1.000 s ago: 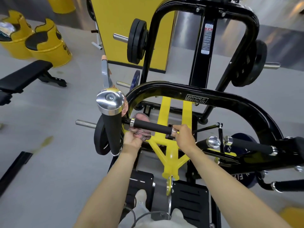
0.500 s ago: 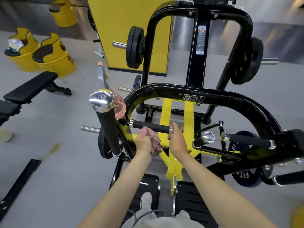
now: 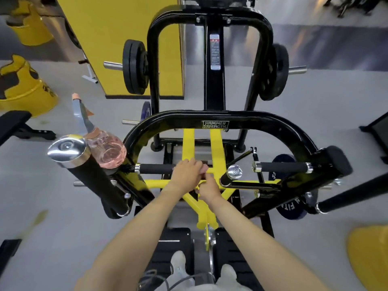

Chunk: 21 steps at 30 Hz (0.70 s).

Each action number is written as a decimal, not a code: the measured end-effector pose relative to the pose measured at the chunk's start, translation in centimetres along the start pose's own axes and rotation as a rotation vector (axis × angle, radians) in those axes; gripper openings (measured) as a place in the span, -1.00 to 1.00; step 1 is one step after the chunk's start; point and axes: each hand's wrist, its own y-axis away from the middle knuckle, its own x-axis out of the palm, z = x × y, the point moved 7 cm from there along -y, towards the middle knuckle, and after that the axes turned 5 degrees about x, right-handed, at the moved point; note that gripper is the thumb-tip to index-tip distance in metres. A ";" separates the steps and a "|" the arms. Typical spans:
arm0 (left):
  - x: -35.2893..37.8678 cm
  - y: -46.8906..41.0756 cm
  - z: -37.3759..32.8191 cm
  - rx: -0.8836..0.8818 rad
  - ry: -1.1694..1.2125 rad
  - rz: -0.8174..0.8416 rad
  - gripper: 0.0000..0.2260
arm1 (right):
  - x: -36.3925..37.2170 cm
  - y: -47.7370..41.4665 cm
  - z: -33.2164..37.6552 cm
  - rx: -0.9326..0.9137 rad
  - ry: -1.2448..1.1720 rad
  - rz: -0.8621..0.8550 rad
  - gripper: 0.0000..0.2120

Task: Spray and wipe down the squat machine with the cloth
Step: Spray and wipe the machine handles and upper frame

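1. Left hand (image 3: 186, 173) grips the inner end of the machine's (image 3: 247, 121) handle (image 3: 157, 168); the cloth (image 3: 205, 168) barely shows under its fingers.
2. Right hand (image 3: 208, 189) is just below, touching it, fingers curled; I cannot tell what it holds.
3. Bottle (image 3: 107, 150) sits at the handle's far left end.

Spray bottle (image 3: 106, 152) left of handle (image 3: 156, 168), left hand (image 3: 186, 175) on its right end, right hand (image 3: 207, 190) beside
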 end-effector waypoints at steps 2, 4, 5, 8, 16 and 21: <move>-0.1 -1.2 0.9 -0.075 0.117 0.131 -0.75 | 0.1 -0.1 -0.4 0.026 -0.020 0.013 -0.50; -0.5 -1.9 1.1 -0.134 0.185 0.250 -0.77 | 0.1 -0.2 -0.7 0.050 -0.028 0.013 -0.49; -0.7 -2.2 1.0 -0.154 0.199 0.299 -0.79 | 0.1 -0.2 -0.8 0.062 -0.030 0.013 -0.49; -1.2 -2.7 -0.1 -0.137 0.098 0.441 -0.81 | -0.3 0.0 -1.4 0.093 -0.009 0.012 -0.56; 2.1 -1.2 -3.1 0.328 -0.644 0.518 -0.86 | -0.4 0.6 -2.3 0.194 0.174 0.089 -0.47; 2.3 0.4 -3.4 0.513 -0.678 0.331 -0.81 | -0.3 0.5 -1.3 0.154 0.186 0.093 -0.60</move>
